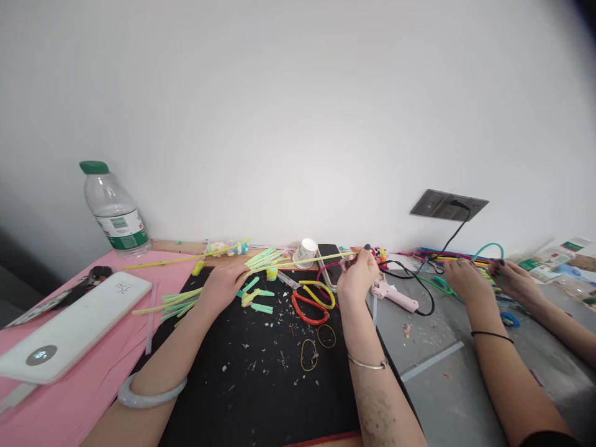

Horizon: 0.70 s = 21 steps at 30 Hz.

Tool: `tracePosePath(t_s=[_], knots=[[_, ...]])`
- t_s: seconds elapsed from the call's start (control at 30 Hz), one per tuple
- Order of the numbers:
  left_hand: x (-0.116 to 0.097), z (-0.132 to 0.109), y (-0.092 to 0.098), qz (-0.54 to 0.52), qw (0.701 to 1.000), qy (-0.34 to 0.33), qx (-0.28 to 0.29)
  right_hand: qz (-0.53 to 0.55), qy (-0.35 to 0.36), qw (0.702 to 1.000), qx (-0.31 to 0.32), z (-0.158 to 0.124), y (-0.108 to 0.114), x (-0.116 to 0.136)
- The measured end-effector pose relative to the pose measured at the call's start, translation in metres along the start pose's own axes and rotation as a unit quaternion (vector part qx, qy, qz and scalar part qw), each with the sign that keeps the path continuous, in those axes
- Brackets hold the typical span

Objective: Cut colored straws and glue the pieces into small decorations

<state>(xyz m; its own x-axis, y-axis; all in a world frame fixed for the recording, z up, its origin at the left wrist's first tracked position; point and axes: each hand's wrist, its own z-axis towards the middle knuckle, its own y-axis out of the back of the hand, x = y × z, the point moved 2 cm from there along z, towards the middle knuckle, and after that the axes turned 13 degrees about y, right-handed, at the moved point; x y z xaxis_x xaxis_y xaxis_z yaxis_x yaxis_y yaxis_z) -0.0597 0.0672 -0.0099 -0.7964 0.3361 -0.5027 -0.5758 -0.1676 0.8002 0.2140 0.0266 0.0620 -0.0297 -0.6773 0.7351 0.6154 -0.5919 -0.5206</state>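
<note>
The person's left arm reaches in from the lower left, a pale bangle at the wrist, and the left hand [223, 287] lies back upward with its fingers bent over a bundle of green and yellow stems [267, 258], grasping it; how many stems are in its grip cannot be told. The bundle lies toward the far side of the black mat [251, 388], its ends showing on both sides of that hand. The right arm rises more steeply, and the right hand [361, 276], raised with its wrist bent, pinches the far end of one pale yellow stem [321, 257], which stretches nearly straight between the two hands. Below this span, the scissors [311, 322] lie with their handles just left of the right wrist, while the paper cup [306, 253] and the phone [331, 264] stand close behind, leaving little room toward the wall [298, 124]. Nearer the body, the mat between the forearms offers a wide, low stretch strewn with scraps and two rubber bands [308, 356]. On the left, the pink sheet [116, 366] with a white power bank [84, 323] borders the mat; on the right, past the mat's edge, the glue gun [395, 297] lies just beside the right wrist, and a co-worker's hands [470, 279] work farther along the grey tabletop [447, 397]
</note>
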Motion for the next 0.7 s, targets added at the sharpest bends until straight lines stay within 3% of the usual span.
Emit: tracePosePath(t_s=[0.37, 0.53, 0.6, 0.7], knots=[[0.005, -0.001, 0.0, 0.008, 0.999, 0.002, -0.032, 0.027, 0.038, 0.994, -0.104, 0.036, 0.035, 0.019], [-0.006, -0.003, 0.007, -0.068, 0.992, -0.003, -0.102, 0.061, -0.04, 0.997, -0.042, 0.025, 0.028, 0.014], [-0.017, -0.005, 0.01, -0.121, 0.989, 0.015, -0.085, 0.088, -0.083, 0.992, -0.017, 0.015, 0.02, 0.012], [-0.035, -0.011, 0.011, -0.257, 0.961, 0.105, 0.003, 0.124, -0.147, 0.981, 0.028, -0.006, 0.01, 0.011]])
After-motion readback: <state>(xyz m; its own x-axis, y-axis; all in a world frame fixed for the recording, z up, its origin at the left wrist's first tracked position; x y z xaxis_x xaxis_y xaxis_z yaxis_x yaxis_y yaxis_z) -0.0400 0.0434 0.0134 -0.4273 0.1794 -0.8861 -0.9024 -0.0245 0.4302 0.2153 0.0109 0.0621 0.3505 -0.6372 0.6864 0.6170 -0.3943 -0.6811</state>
